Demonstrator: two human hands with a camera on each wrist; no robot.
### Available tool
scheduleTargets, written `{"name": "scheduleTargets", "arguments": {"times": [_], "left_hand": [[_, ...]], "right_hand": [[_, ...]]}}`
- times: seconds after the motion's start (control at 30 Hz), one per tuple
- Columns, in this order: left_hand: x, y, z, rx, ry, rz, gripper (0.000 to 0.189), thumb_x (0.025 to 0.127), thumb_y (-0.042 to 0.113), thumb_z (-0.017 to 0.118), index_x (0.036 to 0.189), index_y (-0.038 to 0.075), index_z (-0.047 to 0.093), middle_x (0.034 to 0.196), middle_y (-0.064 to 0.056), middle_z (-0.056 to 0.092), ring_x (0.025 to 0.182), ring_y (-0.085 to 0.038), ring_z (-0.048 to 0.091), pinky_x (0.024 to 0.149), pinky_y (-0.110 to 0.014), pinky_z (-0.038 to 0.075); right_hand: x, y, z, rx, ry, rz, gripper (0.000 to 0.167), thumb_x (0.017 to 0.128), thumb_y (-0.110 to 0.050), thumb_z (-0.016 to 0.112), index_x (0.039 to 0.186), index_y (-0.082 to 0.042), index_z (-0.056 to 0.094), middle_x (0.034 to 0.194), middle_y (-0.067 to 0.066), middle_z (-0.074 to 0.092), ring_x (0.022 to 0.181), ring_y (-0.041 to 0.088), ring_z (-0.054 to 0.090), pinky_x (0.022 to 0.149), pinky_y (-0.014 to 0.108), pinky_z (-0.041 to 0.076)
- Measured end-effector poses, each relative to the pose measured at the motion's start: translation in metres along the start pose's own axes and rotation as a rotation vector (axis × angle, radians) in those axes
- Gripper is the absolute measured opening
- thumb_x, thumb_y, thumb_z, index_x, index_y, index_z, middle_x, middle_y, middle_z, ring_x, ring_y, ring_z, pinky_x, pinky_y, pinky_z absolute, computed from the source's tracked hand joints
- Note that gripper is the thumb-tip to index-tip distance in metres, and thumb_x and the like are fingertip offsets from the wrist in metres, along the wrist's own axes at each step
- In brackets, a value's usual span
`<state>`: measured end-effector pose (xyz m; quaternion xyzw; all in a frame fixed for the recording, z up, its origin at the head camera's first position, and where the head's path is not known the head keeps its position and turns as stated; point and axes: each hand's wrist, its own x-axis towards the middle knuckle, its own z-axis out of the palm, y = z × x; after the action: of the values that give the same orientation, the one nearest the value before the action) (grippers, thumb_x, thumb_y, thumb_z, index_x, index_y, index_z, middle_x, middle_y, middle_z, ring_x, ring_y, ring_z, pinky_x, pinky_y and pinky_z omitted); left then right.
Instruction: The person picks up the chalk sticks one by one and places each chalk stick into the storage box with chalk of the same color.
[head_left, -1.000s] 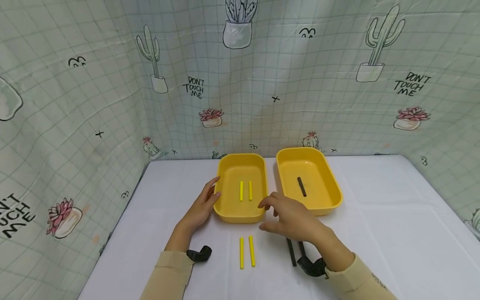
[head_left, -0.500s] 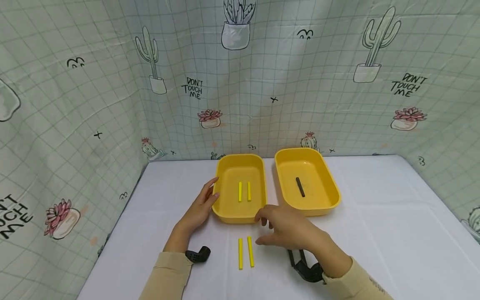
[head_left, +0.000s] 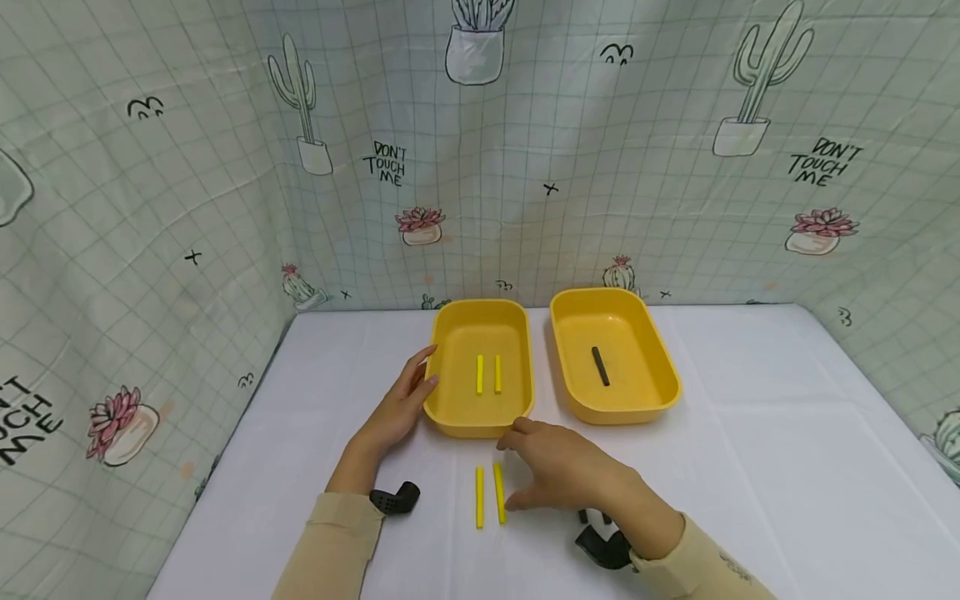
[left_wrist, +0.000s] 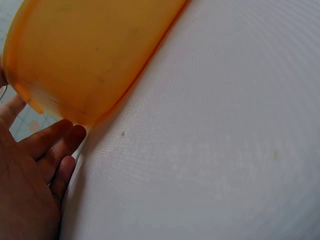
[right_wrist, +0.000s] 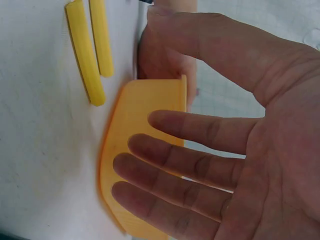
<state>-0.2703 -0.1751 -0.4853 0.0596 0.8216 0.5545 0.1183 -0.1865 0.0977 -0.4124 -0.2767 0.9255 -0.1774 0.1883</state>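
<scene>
My left hand (head_left: 395, 410) rests against the left side of the left yellow tray (head_left: 480, 423), fingers touching its outer wall (left_wrist: 75, 65). Two short yellow sticks lie inside this tray, the left stick (head_left: 480, 375) parallel to the right stick (head_left: 498, 374). On the cloth before it lie two more yellow sticks, one left (head_left: 479, 497) and one right (head_left: 500, 493). My right hand (head_left: 564, 468) hovers over the right one, thumb and fingers spread apart. In the right wrist view its fingers (right_wrist: 200, 135) are extended with nothing between them.
The right yellow tray (head_left: 622, 414) stands beside the left one and holds a black stick (head_left: 601, 366). Ends of two dark sticks (head_left: 582, 517) show on the white cloth (head_left: 750, 467), mostly hidden by my right wrist and its camera (head_left: 604, 547). A patterned curtain (head_left: 510, 150) rises behind.
My right hand has moved down and left, from beside the left tray's front right corner to the yellow sticks on the cloth. My left hand stays at the tray.
</scene>
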Motion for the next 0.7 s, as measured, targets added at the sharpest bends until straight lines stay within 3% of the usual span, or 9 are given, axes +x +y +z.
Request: {"name": "scheduleTargets", "arguments": {"times": [0.4, 0.7], "left_hand": [[0.002, -0.002, -0.001, -0.002, -0.005, 0.007, 0.053, 0.109, 0.042, 0.049, 0.158, 0.048, 0.029, 0.170, -0.011, 0.029, 0.158, -0.034, 0.028, 0.128, -0.058, 0.022], [-0.001, 0.000, -0.002, -0.014, -0.014, 0.023, 0.053, 0.109, 0.044, 0.049, 0.158, 0.046, 0.030, 0.169, -0.012, 0.031, 0.158, -0.033, 0.029, 0.128, -0.057, 0.023]], "right_hand": [[0.001, -0.009, 0.011, -0.084, 0.004, -0.012, 0.074, 0.072, -0.048, 0.093, 0.130, -0.011, 0.067, 0.132, 0.002, 0.060, 0.112, 0.016, 0.061, 0.098, 0.040, 0.056], [0.004, -0.010, 0.023, -0.159, 0.010, -0.042, 0.071, 0.071, -0.051, 0.093, 0.125, -0.011, 0.067, 0.114, -0.002, 0.055, 0.101, 0.014, 0.057, 0.088, 0.035, 0.057]]}}
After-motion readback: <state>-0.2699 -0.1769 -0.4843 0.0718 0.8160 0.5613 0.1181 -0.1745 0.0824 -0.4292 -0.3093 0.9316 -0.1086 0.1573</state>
